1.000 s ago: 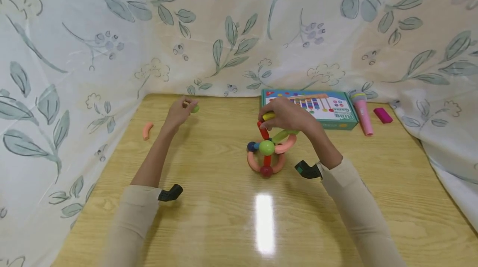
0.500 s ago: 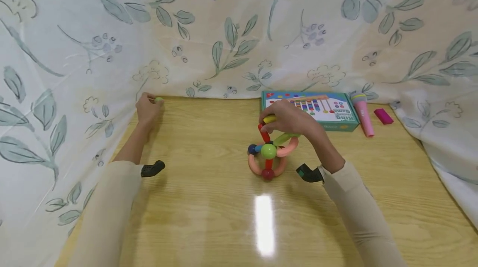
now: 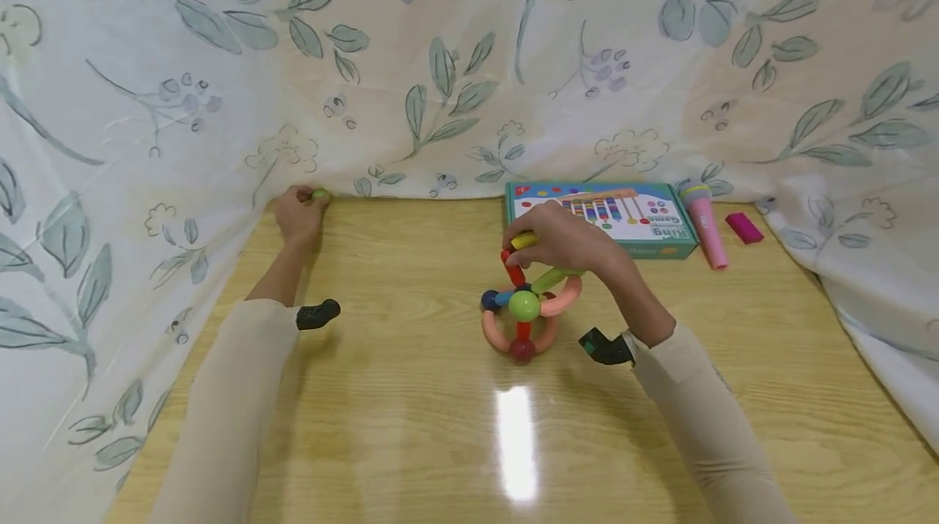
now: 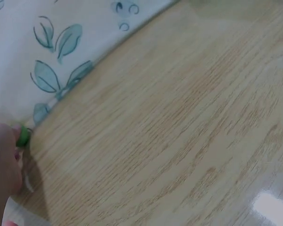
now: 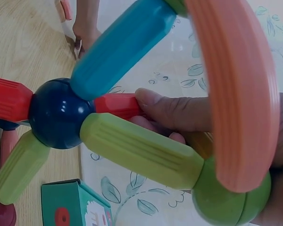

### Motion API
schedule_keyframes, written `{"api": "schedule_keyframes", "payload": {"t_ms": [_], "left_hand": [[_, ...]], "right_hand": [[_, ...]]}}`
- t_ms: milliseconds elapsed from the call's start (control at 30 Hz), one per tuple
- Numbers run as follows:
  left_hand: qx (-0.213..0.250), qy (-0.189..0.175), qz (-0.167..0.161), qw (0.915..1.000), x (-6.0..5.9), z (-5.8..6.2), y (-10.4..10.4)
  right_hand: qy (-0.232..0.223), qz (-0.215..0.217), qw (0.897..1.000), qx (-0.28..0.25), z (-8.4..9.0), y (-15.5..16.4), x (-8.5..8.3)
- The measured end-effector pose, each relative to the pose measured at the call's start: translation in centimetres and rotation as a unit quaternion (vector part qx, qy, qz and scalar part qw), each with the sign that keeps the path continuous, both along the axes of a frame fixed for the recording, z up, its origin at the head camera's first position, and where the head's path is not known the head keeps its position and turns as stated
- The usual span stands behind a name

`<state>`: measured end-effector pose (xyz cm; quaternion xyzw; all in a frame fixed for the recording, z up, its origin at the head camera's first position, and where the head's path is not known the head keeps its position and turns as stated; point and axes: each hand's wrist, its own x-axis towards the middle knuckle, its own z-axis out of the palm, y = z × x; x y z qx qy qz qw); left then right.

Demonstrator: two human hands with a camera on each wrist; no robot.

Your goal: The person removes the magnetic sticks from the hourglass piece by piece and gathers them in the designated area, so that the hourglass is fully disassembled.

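Observation:
At the table's back left corner my left hand (image 3: 299, 216) pinches a small green ball (image 3: 320, 194); in the left wrist view this ball (image 4: 23, 136) shows at the left edge, by the cloth. My right hand (image 3: 565, 240) holds the top of a magnetic ball-and-stick structure (image 3: 524, 306) from above. Its thumb lies on a red stick (image 5: 115, 104), and a yellow piece (image 3: 524, 241) sits among the fingers. Green, red and dark blue balls join straight sticks and curved salmon pieces below. In the right wrist view a dark blue ball (image 5: 59, 113) links several sticks.
Behind the structure lies a teal game box (image 3: 638, 222). To its right are a pink toy microphone (image 3: 706, 222) and a magenta block (image 3: 744, 228). A floral cloth (image 3: 440, 59) hangs along the table's back and left sides. Light glares on the wooden table (image 3: 411, 394).
My left hand has carried the green ball left and back to the table's far corner. Its forearm now covers where a curved orange piece lay. The right hand has kept its hold.

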<state>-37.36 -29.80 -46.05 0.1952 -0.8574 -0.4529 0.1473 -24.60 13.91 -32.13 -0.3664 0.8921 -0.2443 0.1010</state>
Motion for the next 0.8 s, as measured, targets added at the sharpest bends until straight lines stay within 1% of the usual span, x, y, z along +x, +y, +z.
{"api": "schedule_keyframes", "payload": {"t_ms": [100, 167, 333, 500, 600, 667, 733, 767, 800], "left_hand": [[0.007, 0.009, 0.012, 0.9999, 0.0, 0.0, 0.1], [0.011, 0.011, 0.015, 0.9998, 0.2, 0.1, 0.2], [0.018, 0.001, 0.006, 0.9998, 0.4, 0.3, 0.4], [0.021, 0.0, -0.005, 0.9998, 0.4, 0.2, 0.2], [0.017, -0.003, -0.006, 0.9998, 0.4, 0.0, -0.1], [0.021, 0.001, 0.002, 0.9998, 0.5, -0.2, -0.1], [0.024, 0.019, 0.023, 0.9993, 0.7, -0.1, 0.4], [0.025, 0.033, 0.037, 0.9985, 0.8, 0.0, 0.8], [0.023, 0.057, 0.046, 0.997, 1.0, 0.1, 1.4]], "right_hand": [[-0.002, 0.004, 1.0, 0.002, 0.0, -0.1, 0.1], [0.001, 0.005, 1.0, 0.004, 0.1, -0.1, 0.2], [0.003, 0.0, 1.0, 0.011, 0.2, 0.1, 0.2], [0.003, -0.004, 1.0, 0.014, 0.3, 0.1, 0.1], [0.005, 0.0, 1.0, 0.013, 0.3, 0.0, 0.0], [0.004, 0.001, 1.0, 0.012, 0.2, 0.0, 0.0], [0.003, 0.002, 1.0, 0.012, 0.2, 0.0, 0.0], [0.002, 0.002, 1.0, 0.012, 0.2, 0.0, 0.0], [0.002, 0.002, 1.0, 0.014, 0.2, 0.0, 0.1]]}}
